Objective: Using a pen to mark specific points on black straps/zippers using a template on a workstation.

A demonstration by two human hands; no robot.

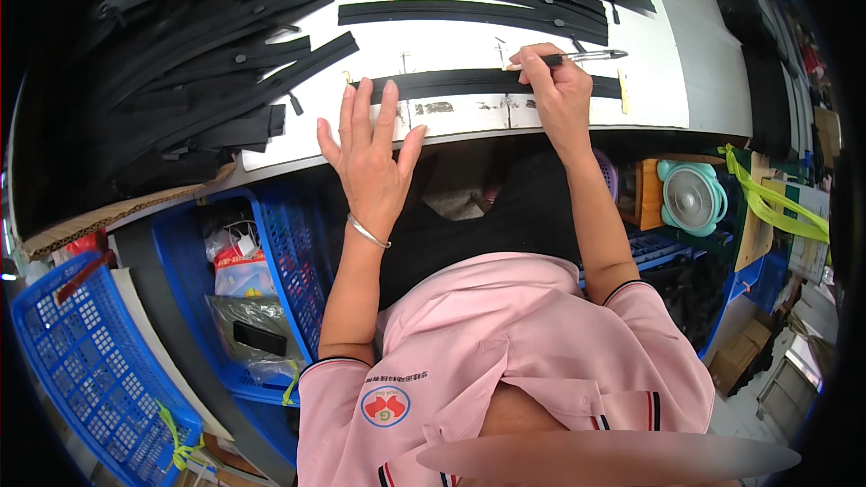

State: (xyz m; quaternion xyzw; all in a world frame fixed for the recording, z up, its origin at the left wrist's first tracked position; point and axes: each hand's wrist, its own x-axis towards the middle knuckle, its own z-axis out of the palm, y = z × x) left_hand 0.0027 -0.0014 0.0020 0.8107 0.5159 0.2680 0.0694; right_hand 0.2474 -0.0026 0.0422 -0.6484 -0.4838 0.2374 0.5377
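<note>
At 12 o'clock, a black strip (442,83) of matt cloth on a smooth white board (657,81); toward 1 o'clock, a pen (593,56) with a clear, glossy plastic barrel. At 10 o'clock, heaped strips (194,59) of similar dull cloth. At 9 o'clock, a polished metal bracelet (368,233) and, farther out, rough corrugated cardboard (135,208). At 8 o'clock, a perforated basket (185,414) of smooth blue plastic. At 5 o'clock, a matt cloth shirt (541,316). At 3 o'clock, a smooth plastic fan (693,198) beside a wooden panel (649,191).
</note>
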